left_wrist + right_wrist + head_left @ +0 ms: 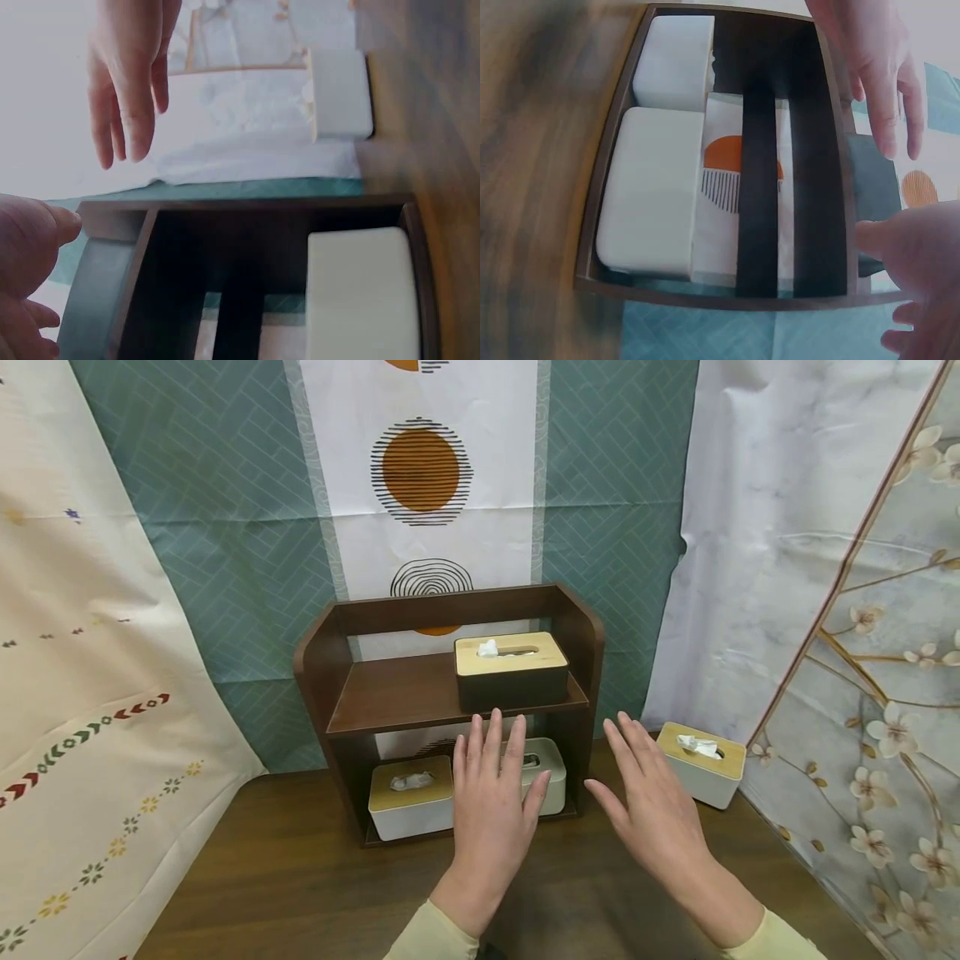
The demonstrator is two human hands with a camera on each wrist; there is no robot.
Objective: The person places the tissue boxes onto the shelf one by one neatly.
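Both hands hover in front of a dark brown two-tier shelf (390, 693), palms forward and fingers straight. My left hand (487, 810) holds nothing; in the head view it overlaps the lower tier and partly hides an off-white tissue box (553, 777). Nothing is in my right hand (660, 814) either, held just right of the shelf with its thumb apart. A black tissue box (513, 687) with a light wooden lid stands on the upper tier, at the right, above the left fingertips. Lower left on the shelf sits a white tissue box (412, 814) with a wooden lid.
Another white tissue box (701, 777) with a wooden lid stands on the brown table (300, 877), right of the shelf, by a floral curtain (870, 735). Behind the shelf hangs a green and white patterned cloth (615, 527). A cream cloth (112, 693) borders the left side.
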